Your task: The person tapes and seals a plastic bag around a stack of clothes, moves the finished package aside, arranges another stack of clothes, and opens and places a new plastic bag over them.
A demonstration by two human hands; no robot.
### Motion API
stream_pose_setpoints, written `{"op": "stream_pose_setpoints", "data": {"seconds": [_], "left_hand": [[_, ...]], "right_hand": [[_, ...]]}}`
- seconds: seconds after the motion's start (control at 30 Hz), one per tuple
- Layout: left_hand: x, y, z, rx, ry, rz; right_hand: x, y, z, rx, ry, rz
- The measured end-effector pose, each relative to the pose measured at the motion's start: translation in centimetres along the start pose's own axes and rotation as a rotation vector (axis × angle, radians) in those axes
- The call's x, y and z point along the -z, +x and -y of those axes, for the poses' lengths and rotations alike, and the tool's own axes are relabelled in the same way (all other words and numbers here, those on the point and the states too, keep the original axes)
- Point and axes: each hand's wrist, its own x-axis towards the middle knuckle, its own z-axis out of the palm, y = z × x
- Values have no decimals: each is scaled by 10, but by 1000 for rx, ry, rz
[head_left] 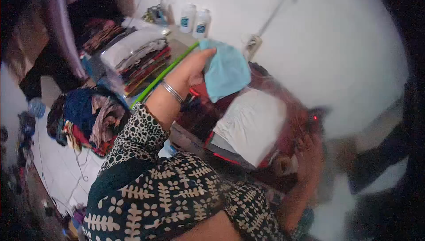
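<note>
**Blue cloth up in the left hand, white cloth spread between the 2 hands**

The left hand (198,67) grips the blue cloth (228,74) near its edge, and the cloth hangs just to that hand's right. Between the 2 hands, the white cloth (252,124) lies spread over dark red fabric (287,108). The right hand (310,150) is blurred, near a dark object (322,112) with 1 red light; I cannot tell whether it grips anything.

The step in hand looks like handling the blue cloth above the work surface. From here, a move to set it down would call for a steady left grip and a flat spot to the hand's right. To the left hand's left stands a folded stack (137,59); beyond the hand are 2 white bottles (195,21).
</note>
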Motion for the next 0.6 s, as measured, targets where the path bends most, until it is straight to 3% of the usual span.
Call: {"op": "stream_pose_setpoints", "data": {"seconds": [0.1,0.2,0.3,0.33,0.4,0.43,0.5,0.6], "left_hand": [[-65,-4,0,-40,-195,267],[-134,-18,13,-34,-365,280],[-150,-17,44,-114,-407,328],[-143,-19,57,-56,-374,319],[-113,-16,89,32,-265,288],[-95,-14,102,37,-249,297],[-62,-8,112,313,-57,240],[-47,1,102,374,-17,297]], "right_hand": [[-18,28,-6,-113,222,200],[-49,64,2,-218,367,472],[-86,81,16,-158,645,280],[-94,85,17,-145,648,268],[-101,91,14,-54,238,10],[-93,94,9,-48,252,0],[-76,103,-5,-318,-253,105],[-64,111,-25,-262,-239,178]]}}
